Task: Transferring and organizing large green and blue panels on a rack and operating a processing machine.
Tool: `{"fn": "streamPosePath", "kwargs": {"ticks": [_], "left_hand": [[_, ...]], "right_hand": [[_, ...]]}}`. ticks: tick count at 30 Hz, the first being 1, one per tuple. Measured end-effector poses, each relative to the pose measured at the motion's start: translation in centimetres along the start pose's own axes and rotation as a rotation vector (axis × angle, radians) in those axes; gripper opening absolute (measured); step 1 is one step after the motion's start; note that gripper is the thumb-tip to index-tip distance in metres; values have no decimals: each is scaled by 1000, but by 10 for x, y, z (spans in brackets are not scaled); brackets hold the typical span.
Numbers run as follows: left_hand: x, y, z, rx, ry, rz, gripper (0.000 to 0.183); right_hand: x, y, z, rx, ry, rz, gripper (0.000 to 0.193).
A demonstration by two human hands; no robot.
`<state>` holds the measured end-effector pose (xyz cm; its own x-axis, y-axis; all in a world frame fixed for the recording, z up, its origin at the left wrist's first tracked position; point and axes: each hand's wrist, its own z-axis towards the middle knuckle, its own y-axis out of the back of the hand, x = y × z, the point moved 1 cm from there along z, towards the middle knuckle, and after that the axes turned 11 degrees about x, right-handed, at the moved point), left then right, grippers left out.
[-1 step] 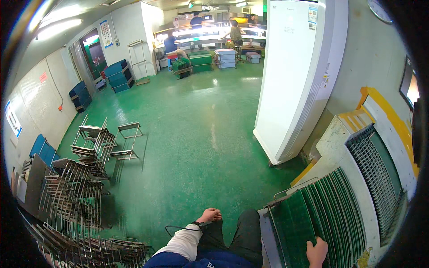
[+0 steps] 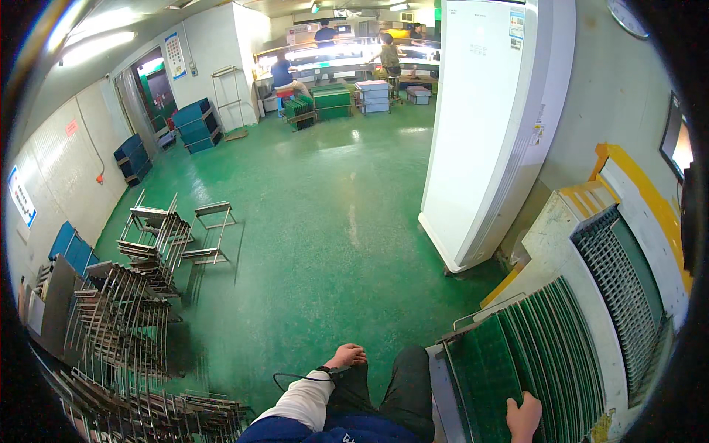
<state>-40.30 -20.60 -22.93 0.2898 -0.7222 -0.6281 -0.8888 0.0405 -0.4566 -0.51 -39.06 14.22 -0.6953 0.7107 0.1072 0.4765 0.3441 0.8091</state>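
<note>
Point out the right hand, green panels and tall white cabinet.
Right hand [image 2: 523, 418], head view: middle of the hand.
Green panels [image 2: 535, 347], head view: middle of the row.
Tall white cabinet [image 2: 473, 136], head view: front face.

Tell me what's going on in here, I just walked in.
Someone has their right hand at a packed row of green panels; whether it grips one is hard to tell. Their left hand rests on a dark trouser leg. Metal racks stand together on the left, and a tall white cabinet stands on the right. At the far end, other people are at a brightly lit bench.
</note>
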Motion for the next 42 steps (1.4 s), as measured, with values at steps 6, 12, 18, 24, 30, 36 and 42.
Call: {"fn": "streamPosePath", "kwargs": {"ticks": [6, 12, 18, 24, 30, 36, 42], "left_hand": [[1, 1, 3, 1, 13, 20, 26], [2, 1, 4, -2, 7, 41, 26], [8, 9, 10, 16, -8, 40, 25], [3, 2, 8, -4, 27, 39, 25], [1, 2, 4, 3, 23, 18, 25], [0, -3, 2, -16, 21, 46, 25], [3, 3, 6, 0, 22, 49, 26]], "right_hand": [[-35, -32, 37, -381, 262, 61, 34], [-36, -33, 37, -409, 288, 47, 31], [-32, -31, 35, -423, 313, 46, 29], [-32, -31, 33, -414, 270, 62, 28], [-29, -28, 30, -385, 270, 51, 28], [-23, -23, 25, -355, 241, 90, 28], [-25, -24, 27, -352, 264, 69, 27]]}}
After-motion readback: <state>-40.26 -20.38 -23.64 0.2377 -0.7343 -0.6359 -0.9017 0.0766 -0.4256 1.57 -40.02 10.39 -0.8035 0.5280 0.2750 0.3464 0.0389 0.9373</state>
